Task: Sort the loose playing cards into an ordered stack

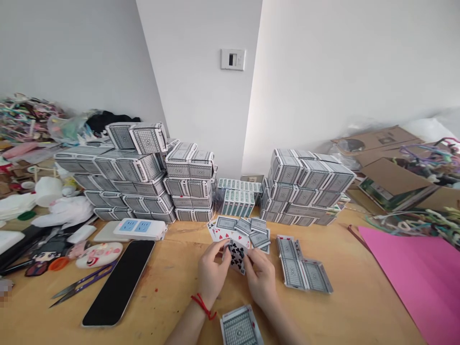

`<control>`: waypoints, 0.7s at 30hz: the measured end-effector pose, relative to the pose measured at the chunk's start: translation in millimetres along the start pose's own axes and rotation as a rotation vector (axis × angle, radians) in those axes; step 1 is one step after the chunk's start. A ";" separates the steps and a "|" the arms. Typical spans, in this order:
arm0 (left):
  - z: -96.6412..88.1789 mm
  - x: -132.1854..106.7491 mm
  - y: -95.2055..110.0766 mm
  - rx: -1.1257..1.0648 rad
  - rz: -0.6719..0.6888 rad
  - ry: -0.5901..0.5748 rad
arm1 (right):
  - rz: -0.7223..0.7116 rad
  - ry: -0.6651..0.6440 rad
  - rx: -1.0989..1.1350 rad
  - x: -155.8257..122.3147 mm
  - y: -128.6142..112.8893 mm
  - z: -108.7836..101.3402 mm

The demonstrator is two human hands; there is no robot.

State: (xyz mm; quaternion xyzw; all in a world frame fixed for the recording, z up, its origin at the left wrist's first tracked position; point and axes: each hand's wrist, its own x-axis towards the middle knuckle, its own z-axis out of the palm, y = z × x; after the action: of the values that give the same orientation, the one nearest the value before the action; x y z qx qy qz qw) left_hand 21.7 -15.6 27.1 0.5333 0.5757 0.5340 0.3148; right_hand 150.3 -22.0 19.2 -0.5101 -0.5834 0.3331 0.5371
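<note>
My left hand (211,275), with a red string round its wrist, and my right hand (261,277) meet over the wooden table (168,297). Together they pinch a playing card with black club pips (237,255), held face up and tilted. Just beyond the fingers lie loose cards (244,229), some face up with red hearts, others showing patterned backs. A flattened card box (302,266) lies to the right of my right hand. Another card pack (241,328) sits between my wrists at the near edge.
Stacks of boxed card packs stand at the back left (140,177) and back right (305,191). A black phone (120,282), purple scissors (84,282) and a white power strip (138,227) lie to the left. A pink sheet (420,273) and cardboard boxes (391,177) are on the right.
</note>
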 end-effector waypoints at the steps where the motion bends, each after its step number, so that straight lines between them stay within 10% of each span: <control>1: -0.2 0.0 -0.2 0.009 0.009 0.016 | -0.027 -0.015 -0.014 -1.2 -0.4 0.4; 21: 2.5 -6.4 -4.7 0.121 0.105 0.109 | -0.485 -0.113 -0.250 -9.9 8.7 4.2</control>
State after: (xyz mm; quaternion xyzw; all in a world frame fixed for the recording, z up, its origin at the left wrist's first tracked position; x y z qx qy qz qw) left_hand 24.2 -20.3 20.7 0.5509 0.5944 0.5421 0.2219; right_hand 147.3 -28.6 7.4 -0.3985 -0.7541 0.1481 0.5006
